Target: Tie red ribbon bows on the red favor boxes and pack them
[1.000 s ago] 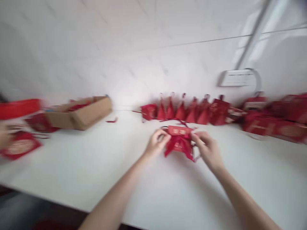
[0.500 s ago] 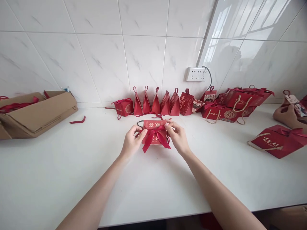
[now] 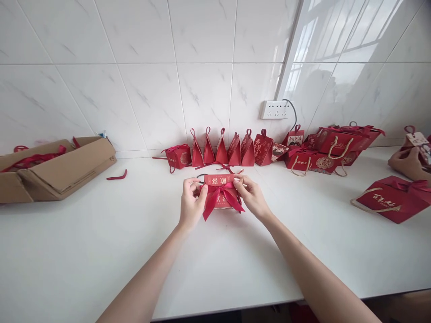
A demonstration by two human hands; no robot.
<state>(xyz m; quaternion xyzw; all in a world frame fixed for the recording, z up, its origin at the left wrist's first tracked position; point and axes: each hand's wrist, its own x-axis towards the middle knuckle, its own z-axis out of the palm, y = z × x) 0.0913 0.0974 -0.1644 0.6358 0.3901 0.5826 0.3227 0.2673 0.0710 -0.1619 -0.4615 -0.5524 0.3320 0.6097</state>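
A small red gift box [image 3: 218,180] with gold lettering sits on the white table, directly in front of me. Across it is tied a dark red ribbon bow [image 3: 211,202], its two tails hanging toward me. My left hand [image 3: 193,202] is closed at the bow's left loop, thumb pressed against the fingers. On the opposite side my right hand [image 3: 252,194] pinches the right loop. The fingers partly cover both loops and the box's sides. A dark cord handle peeks out behind the box.
Several red triangular boxes [image 3: 221,154] line the tiled wall, with a ribboned box [image 3: 179,157] at their left. Red gift bags [image 3: 313,160] are piled right of them. A cardboard carton [image 3: 81,168] stands left. Another person's hand [image 3: 406,160] is near a red bag [image 3: 387,199].
The view has tilted slightly, so the surroundings sit a little lower and mostly further right. Both hands stay at the bow, with only small finger shifts.
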